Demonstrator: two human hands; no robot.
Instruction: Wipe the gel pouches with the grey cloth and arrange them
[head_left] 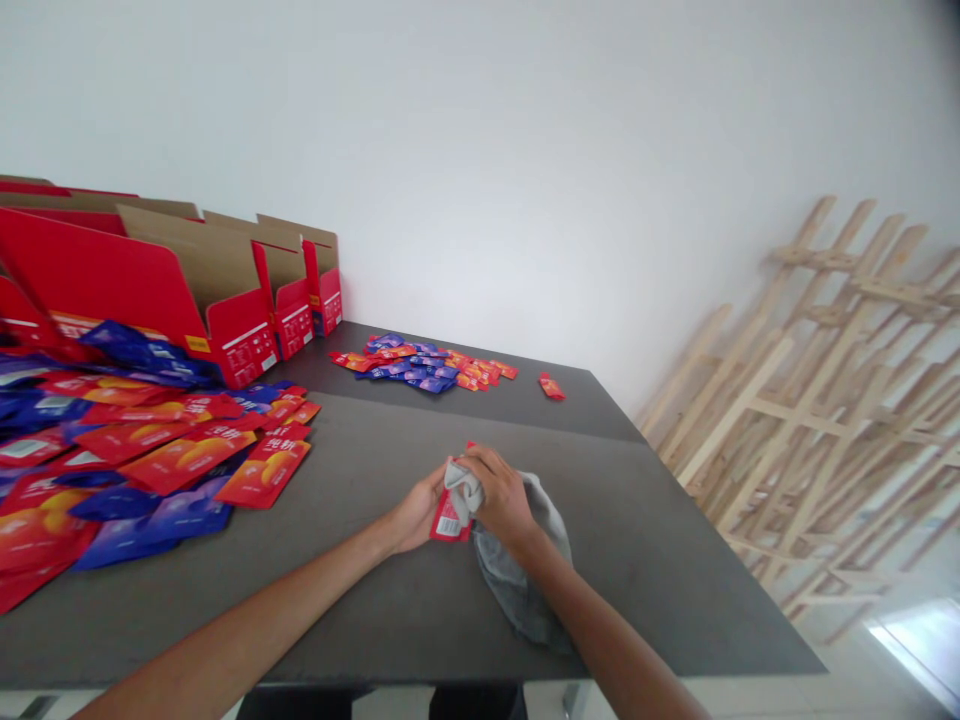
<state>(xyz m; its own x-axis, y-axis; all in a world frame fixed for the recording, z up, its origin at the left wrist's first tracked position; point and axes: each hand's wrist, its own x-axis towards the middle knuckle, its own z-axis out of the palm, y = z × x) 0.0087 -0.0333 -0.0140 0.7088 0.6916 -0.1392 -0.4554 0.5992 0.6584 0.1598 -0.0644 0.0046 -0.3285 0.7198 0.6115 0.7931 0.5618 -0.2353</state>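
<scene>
A small red packet [448, 527] with a white barcode label faces up over the middle of the table. My left hand [416, 510] holds this packet along its left side, fingers partly behind it. Pressed onto the packet's upper part is a bunched grey cloth [525, 590], gripped by my right hand [499, 495]. The rest of the cloth drapes down beside my right wrist onto the dark tabletop. Part of the packet is covered by the cloth and my right fingers.
Red and blue packets [187, 455] lie heaped at left, before open red cardboard boxes [150, 270]. Another pile of small packets [427, 365] and one lone orange packet [551, 387] lie toward the back of the grey table [360, 600]. Wooden frames [810, 400] lean against the wall at right.
</scene>
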